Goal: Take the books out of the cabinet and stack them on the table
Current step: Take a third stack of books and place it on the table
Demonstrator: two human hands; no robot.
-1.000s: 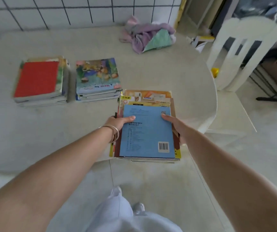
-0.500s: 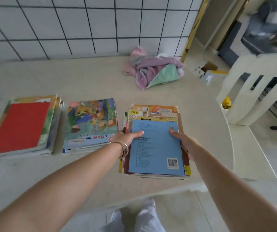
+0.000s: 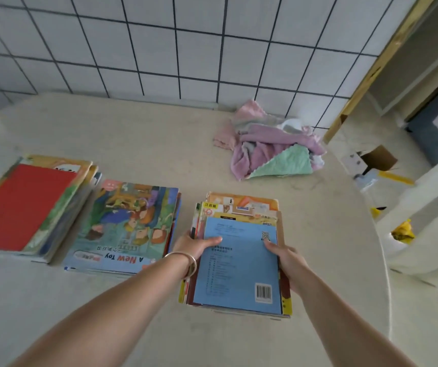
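A stack of books topped by a light blue cover (image 3: 239,263) sits over the beige table (image 3: 159,144) at the right of centre. My left hand (image 3: 195,245) grips its left edge, thumb lying on the blue cover. My right hand (image 3: 288,258) grips the right edge, thumb also on top. Whether the stack rests on the table or is just above it I cannot tell. To its left lies a second stack with the "A New Toy" picture book (image 3: 130,229) on top. Further left is a third stack with a red cover (image 3: 22,205).
A heap of pink, purple and green cloths (image 3: 270,149) lies at the back right of the table by the tiled wall (image 3: 186,43). A white chair (image 3: 429,215) stands off the table's right edge, with cardboard boxes (image 3: 376,157) on the floor behind it.
Both hands carried the blue-topped stack forward from the table's near edge to a spot beside the "A New Toy" stack. The view has come closer to the table.
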